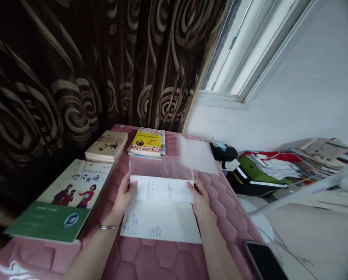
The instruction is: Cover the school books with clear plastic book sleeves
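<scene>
Both hands hold an open white book [162, 221] with a clear plastic cover [159, 165] around or under it, the film reaching past its far edge. The upper page carries printed text; blue handwriting marks the lower one. My left hand [125, 192] grips the left edge, thumb on top and fingers mostly hidden beneath. At the right edge my right hand [199, 192] grips the same way, thumb pressed on the paper. Whether the film lies fully over the pages, I cannot tell. Beyond the right hand lie clear plastic covers [198, 155], flat on the table.
A pink quilted-pattern tabletop [174, 260] bears a large green-and-white book [65, 198], a stack of beige books [108, 146] and a stack topped by a yellow book [147, 142]. A phone [264, 260] lies at the right edge, near a white lamp arm [293, 194].
</scene>
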### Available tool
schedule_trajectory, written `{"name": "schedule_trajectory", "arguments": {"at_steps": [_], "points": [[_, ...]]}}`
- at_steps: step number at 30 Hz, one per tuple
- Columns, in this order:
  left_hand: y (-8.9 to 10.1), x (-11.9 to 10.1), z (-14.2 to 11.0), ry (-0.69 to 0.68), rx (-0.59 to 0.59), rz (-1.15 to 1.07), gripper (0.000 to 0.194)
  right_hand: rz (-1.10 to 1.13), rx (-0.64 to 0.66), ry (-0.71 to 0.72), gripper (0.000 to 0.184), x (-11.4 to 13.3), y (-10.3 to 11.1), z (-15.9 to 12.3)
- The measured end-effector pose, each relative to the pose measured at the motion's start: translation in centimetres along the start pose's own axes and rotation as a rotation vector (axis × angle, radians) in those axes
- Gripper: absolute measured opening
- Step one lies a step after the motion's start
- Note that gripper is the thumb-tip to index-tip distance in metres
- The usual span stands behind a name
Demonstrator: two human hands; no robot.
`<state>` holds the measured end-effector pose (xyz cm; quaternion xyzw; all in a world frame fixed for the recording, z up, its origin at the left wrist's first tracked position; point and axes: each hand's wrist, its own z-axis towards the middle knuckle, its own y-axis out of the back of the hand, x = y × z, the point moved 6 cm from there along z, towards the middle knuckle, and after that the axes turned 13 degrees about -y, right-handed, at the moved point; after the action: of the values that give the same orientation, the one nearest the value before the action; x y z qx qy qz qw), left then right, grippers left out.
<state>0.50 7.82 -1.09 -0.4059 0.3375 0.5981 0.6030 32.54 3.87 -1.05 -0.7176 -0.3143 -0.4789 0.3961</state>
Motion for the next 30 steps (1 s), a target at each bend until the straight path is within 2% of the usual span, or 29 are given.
{"name": "schedule_trajectory", "arguments": {"at_steps": [4, 14, 20, 30], "points": [[-0.1, -0.3, 0.0, 0.019, -0.018, 0.001, 0.057, -0.01, 0.04, -0.02, 0.036, 0.1, -0.2, -0.2], [-0.1, -0.3, 0.0, 0.017, -0.021, 0.028, 0.054, -0.035, 0.03, 0.005, 0.033, 0.7, -0.3, -0.7], [0.1, 0.1, -0.1, 0.007, -0.027, 0.068, 0.054, 0.02, -0.032, 0.045, 0.044, -0.2, 0.8, 0.4], [0.1, 0.1, -0.1, -0.003, -0.02, 0.063, 0.054, 0.0, 0.009, 0.05, 0.047, -1.3, 1.0, 1.6]]}}
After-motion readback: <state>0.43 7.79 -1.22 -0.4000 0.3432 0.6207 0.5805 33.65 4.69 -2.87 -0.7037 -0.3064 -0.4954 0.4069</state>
